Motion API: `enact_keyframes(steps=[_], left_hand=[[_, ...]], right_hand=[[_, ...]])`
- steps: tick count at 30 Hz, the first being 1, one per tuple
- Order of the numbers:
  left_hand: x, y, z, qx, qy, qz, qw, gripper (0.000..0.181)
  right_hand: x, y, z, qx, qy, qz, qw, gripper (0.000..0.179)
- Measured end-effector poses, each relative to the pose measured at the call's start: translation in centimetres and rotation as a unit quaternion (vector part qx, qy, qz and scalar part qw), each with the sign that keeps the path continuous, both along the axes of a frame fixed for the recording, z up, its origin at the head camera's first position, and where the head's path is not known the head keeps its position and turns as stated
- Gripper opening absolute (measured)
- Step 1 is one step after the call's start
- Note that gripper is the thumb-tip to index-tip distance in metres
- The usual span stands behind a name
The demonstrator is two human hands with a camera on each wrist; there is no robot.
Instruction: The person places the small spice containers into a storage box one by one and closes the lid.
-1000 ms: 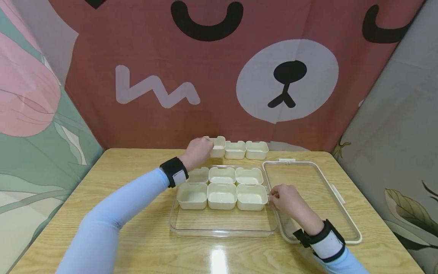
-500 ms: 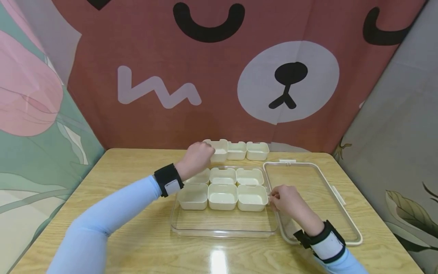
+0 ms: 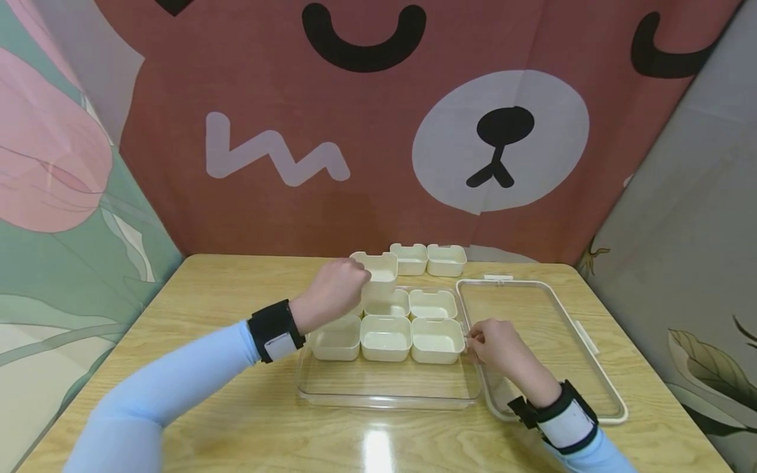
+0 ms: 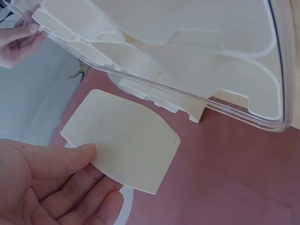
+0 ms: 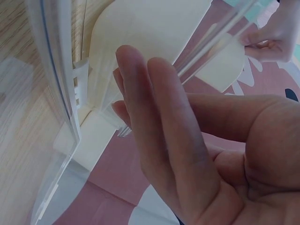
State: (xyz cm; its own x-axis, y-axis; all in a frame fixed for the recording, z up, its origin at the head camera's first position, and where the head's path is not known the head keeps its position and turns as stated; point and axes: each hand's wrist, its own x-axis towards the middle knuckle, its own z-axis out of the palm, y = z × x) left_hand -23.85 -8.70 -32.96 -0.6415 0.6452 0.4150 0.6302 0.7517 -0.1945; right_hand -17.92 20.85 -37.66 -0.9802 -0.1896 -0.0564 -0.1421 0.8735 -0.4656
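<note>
My left hand (image 3: 334,292) pinches a small cream container (image 3: 380,274) by its side, holding it over the back left of the clear plastic tray (image 3: 387,398). In the left wrist view the flat face of that container (image 4: 126,140) is turned to the camera, with the thumb along its edge. Inside the tray, several like containers (image 3: 386,338) stand in two rows, the held one partly covering the back row. At the tray's right wall, my right hand (image 3: 499,345) pinches the rim; in the right wrist view its fingers (image 5: 176,112) lie along the clear wall.
Two more cream containers (image 3: 409,260) stand behind the tray near the table's back edge. To the right lies a clear lid with a white frame (image 3: 526,283) and side clips, partly under the right hand. A patterned cloth (image 3: 266,217) hangs close behind the table.
My left hand has drawn the container from beside the two back ones forward, toward the tray. The right hand stays at the tray's rim.
</note>
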Motion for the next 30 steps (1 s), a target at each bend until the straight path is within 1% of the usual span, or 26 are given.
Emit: enact_keyframes(steps=[4,8,15,19,24,30], left_hand=[[1.0,-0.3,-0.1,0.001,0.037,-0.017,0.9992,0.022],[2.1,-0.7,-0.3,-0.001,0.056,-0.028,0.998,0.023],[3.9,-1.2,-0.7,0.007,0.055,-0.044,0.9975,0.023],[4.9,-1.5,-0.6,0.009,0.055,-0.055,0.9969,0.024],[6.0,-1.8,-0.5,0.011,0.046,-0.07,0.9964,0.027],[7.2,-2.4,-0.6,0.014,0.05,-0.07,0.9962,0.033]], right_hand=[[0.0,0.0,0.0,-0.002,0.002,0.002,1.0,0.01],[0.0,0.1,-0.1,-0.003,0.004,0.001,1.0,0.01],[0.0,0.1,-0.2,0.001,0.005,0.0,1.0,0.009],[0.0,0.0,-0.2,0.0,-0.001,-0.002,1.0,0.01],[0.0,0.0,-0.1,-0.002,-0.003,-0.004,1.0,0.01],[0.0,0.0,0.0,0.0,-0.003,-0.002,1.0,0.01]])
